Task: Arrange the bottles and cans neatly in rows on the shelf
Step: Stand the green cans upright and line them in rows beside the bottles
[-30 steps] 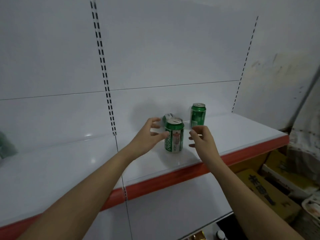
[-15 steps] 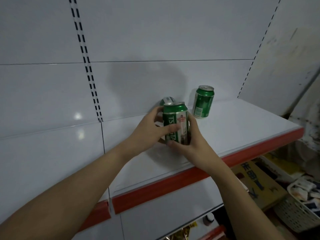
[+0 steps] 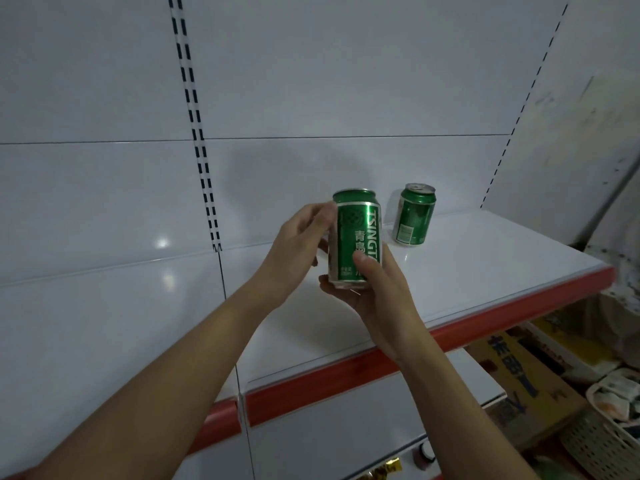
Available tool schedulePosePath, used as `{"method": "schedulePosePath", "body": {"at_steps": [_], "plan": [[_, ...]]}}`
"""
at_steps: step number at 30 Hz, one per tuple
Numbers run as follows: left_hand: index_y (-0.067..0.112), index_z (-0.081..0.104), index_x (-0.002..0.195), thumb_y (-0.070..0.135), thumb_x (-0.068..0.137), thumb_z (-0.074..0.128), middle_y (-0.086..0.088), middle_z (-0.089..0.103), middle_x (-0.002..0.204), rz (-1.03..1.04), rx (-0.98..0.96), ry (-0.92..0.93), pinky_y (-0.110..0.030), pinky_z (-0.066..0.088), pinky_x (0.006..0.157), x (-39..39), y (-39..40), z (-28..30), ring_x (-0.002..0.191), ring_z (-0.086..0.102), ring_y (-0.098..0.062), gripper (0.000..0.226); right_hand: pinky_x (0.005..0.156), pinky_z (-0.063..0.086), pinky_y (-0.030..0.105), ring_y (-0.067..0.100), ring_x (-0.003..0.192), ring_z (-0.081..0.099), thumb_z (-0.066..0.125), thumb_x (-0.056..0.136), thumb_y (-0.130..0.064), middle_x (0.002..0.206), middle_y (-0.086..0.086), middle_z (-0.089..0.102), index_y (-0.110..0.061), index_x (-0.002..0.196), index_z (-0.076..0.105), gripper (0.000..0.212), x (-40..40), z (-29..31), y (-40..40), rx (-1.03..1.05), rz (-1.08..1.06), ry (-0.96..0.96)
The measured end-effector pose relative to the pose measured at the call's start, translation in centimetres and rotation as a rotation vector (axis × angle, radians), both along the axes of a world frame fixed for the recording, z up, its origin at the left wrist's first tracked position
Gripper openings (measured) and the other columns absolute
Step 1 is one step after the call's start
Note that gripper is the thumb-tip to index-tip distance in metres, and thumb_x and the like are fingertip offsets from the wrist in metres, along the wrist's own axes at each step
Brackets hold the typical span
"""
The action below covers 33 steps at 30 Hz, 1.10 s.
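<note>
count: two green cans in view, no bottles seen. two hands in view.

held can: upright, long axis vertical with a slight lean, top rim toward the back panel side, label lettering running down its side and facing the camera. it sits above the front half of the shelf; whether its base touches the shelf cannot be told. the right hand holds it from below and the right side, thumb curled across the lower label. the left hand grips the upper left side, fingers curled round behind the can.

second can: upright on the shelf, long axis vertical, pull-tab top up, standing close to the back panel, apart from the held can and to its right.

edges and room: the shelf's front edge carries a red strip. bare white surface lies to the right of the second can as far as the shelf's right end, and to the left of the hands across the adjoining shelf section. below right, cardboard boxes and a white basket stand under the shelf.
</note>
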<state>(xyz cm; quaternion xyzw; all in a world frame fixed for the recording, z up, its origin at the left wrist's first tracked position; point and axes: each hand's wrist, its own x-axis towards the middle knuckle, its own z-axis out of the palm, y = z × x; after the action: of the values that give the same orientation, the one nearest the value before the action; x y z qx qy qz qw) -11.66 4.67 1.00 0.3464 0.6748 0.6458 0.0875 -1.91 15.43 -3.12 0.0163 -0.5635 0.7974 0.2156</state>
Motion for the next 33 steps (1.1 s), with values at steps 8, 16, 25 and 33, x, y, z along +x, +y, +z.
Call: {"method": "schedulePosePath", "body": {"at_steps": [8,16,25,33], "plan": [[0.020,0.057,0.126,0.058,0.073,0.063,0.002,0.070,0.110,-0.080,-0.028,-0.033,-0.026,0.057,0.080,-0.4,0.1,0.0,0.098,0.069,-0.011,0.066,0.061,0.056,0.033,0.036,0.088,0.069,0.044,0.098,-0.057,0.117,0.024,0.066,-0.009,0.134,0.049,0.060,-0.7,-1.0,-0.8,0.012,-0.175,-0.082],[0.018,0.055,0.125,0.031,0.091,0.065,-0.001,0.066,0.115,-0.088,-0.026,-0.102,-0.024,0.057,0.070,-0.5,-0.9,-0.2,0.102,0.068,-0.014,0.038,0.071,0.062,0.041,0.022,0.103,0.071,0.026,0.108,-0.041,0.121,0.009,0.067,-0.021,0.138,0.050,0.043,-0.5,-0.8,-1.5,0.200,-0.291,-0.112],[0.024,0.044,0.142,0.021,0.091,0.067,0.001,0.063,0.122,-0.061,-0.069,-0.026,-0.031,0.058,0.082,2.0,-4.7,2.8,0.107,0.065,-0.016,0.056,0.088,0.059,0.032,0.015,0.109,0.069,0.045,0.105,-0.034,0.127,0.005,0.064,-0.025,0.140,0.048,0.036,3.1,1.9,-2.0,0.373,-0.054,-0.203],[0.027,0.053,0.133,0.018,0.089,0.070,0.001,0.065,0.117,0.018,-0.125,0.094,-0.027,0.057,0.079,6.3,-10.3,7.1,0.106,0.066,-0.016,0.048,0.089,0.059,0.037,0.017,0.103,0.071,0.054,0.101,-0.035,0.119,0.004,0.068,-0.019,0.134,0.050,0.037,6.4,4.2,-5.9,0.393,0.049,-0.139]]}}
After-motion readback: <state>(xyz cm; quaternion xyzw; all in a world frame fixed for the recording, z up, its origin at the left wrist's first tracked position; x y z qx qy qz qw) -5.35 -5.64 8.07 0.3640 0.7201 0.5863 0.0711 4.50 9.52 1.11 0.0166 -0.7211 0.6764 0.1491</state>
